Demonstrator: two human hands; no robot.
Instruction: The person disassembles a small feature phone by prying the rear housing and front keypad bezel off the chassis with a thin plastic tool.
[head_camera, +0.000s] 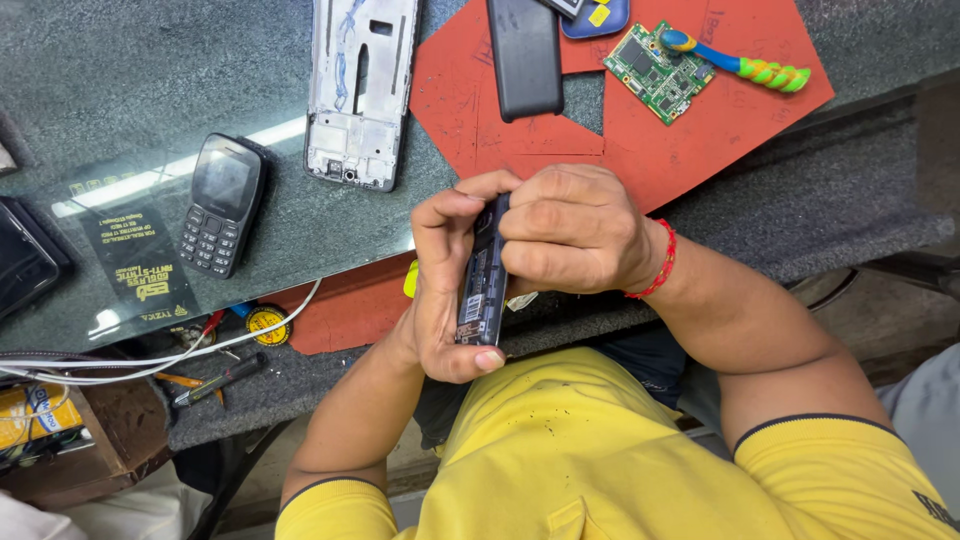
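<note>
Between both hands, just above the bench's near edge, sits a small dark phone body (483, 285), held on edge with its open back showing. The left hand (445, 290) wraps it from below, thumb closed under its lower end and fingers curled over the top. The right hand (570, 232) clamps the upper part, fingers folded tight against it; a red bead bracelet (660, 262) circles that wrist.

Under the hands lies a red rubber mat (700, 130), laid in pieces over a dark speckled stone worktop (120, 80) that mirrors a strip of light. On the mat rest a green circuit board (660, 72), a blue and green brush (745, 66) touching it, and a black back cover (525, 55). Left of the mat lies a silver phone frame (360, 90), and further left a black keypad phone (220, 203) beside a dark printed packet (135, 262). White cables (150, 360) trail off the left edge near a round yellow tape roll (267, 324). A grey padded ledge (830, 190) borders the bench on the right.
</note>
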